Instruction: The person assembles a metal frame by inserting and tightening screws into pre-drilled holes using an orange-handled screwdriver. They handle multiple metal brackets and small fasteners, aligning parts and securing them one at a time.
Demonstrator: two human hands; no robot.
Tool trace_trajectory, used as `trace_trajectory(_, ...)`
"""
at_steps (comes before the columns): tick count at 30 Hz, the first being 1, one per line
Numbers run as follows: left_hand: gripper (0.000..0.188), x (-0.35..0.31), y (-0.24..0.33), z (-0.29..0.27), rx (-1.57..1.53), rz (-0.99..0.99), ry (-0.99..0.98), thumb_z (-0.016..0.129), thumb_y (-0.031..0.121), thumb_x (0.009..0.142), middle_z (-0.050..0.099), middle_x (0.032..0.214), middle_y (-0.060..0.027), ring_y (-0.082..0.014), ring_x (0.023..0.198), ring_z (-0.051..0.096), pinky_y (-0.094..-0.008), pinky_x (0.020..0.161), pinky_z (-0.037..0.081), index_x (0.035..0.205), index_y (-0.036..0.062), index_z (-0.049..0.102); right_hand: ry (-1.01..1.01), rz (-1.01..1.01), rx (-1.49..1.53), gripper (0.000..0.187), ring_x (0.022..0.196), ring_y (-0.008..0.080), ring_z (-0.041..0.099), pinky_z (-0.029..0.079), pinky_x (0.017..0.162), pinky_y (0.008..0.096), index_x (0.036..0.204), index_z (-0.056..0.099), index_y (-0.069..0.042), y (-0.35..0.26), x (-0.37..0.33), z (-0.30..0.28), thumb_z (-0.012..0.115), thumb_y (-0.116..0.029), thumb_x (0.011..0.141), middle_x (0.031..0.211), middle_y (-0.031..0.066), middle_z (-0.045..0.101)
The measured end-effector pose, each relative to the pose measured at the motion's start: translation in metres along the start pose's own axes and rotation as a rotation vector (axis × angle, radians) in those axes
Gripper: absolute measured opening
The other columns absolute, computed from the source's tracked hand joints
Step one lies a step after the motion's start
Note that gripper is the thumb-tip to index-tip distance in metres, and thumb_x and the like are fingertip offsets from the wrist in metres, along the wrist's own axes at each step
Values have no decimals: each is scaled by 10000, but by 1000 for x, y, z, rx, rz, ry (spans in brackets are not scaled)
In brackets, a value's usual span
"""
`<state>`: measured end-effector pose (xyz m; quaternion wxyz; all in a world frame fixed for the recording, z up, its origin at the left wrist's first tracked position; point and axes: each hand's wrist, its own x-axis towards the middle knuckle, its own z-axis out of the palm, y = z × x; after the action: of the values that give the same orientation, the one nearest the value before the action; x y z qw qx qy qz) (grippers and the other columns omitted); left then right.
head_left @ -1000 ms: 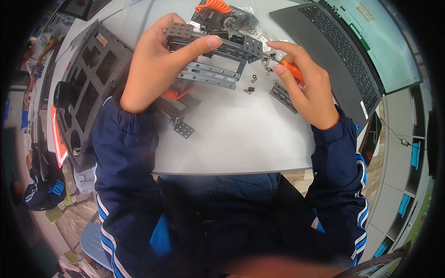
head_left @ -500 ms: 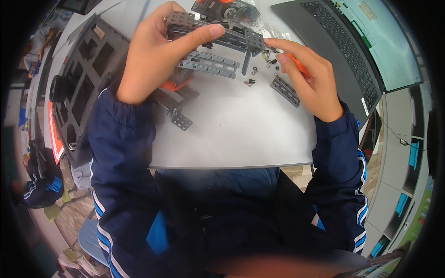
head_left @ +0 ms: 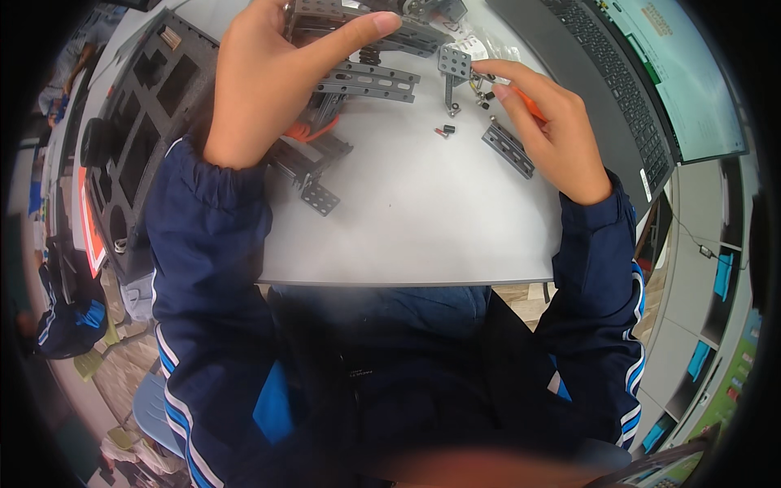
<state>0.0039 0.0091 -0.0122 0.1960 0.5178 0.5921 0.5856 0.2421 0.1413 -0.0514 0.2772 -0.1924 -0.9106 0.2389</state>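
My left hand (head_left: 272, 77) is closed around a grey metal frame assembly (head_left: 411, 37), its thumb stretched along the top bar. Below that bar runs a slotted metal beam (head_left: 370, 82); how it joins the frame is hidden behind my hand. In my closed right hand (head_left: 561, 130) is an orange-handled tool (head_left: 530, 106), its tip end hidden by the fingers. A perforated grey bracket (head_left: 455, 62) with a narrow strip hanging from it is at my right index fingertip, apart from the frame. I cannot tell whether the fingers grip it.
Small screws and black spacers (head_left: 448, 130) lie by a short slotted beam (head_left: 508, 148). A metal part (head_left: 320, 198) with orange cable sits under my left hand. An open laptop (head_left: 594, 81) stands right, a foam-lined case (head_left: 150, 122) left. Clear plastic bags (head_left: 484, 45) lie behind.
The perforated bracket has come away from the frame's right end and sits by my right fingers. My left hand and the frame have shifted up slightly in view.
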Motion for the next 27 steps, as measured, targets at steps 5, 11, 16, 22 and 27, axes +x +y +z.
trace_trajectory(5,226,2,7,-1,64,-45,-10,803,40,884,737,916,-54,-70,791,657,-218,718,532,1019,-20,631,2,2,-65,273,574,213,545,449,565,334,1243,709,-186,-4,0,-2,624,-94,1000,742,102,622)
trace_trajectory(11,216,-1,11,-4,-29,-55,-38,797,33,888,732,891,-55,-72,788,658,-211,704,526,1001,-6,617,2,-12,-63,279,629,140,541,449,596,279,1255,715,-145,-7,-1,-3,617,-60,1008,881,89,696)
trace_trajectory(16,227,0,-2,-7,40,24,-4,795,39,897,722,890,-44,-76,787,655,-211,707,526,1005,3,599,4,-75,-112,293,661,140,574,473,628,271,1269,712,-129,-5,-2,2,612,-42,1008,975,100,732)
trace_trajectory(22,253,4,-18,2,-137,178,-84,778,51,921,694,956,-36,-55,829,616,-204,726,513,1057,6,570,-55,-74,-175,321,666,209,599,500,649,303,1278,700,-150,-6,-3,3,618,-33,991,964,122,718)
trace_trajectory(27,251,-2,-11,0,-9,66,-158,771,74,936,662,926,-11,-35,799,576,-195,686,495,1068,11,567,-70,-110,-238,325,655,228,598,497,631,316,1259,698,-167,-10,-3,3,615,-19,982,842,89,665)
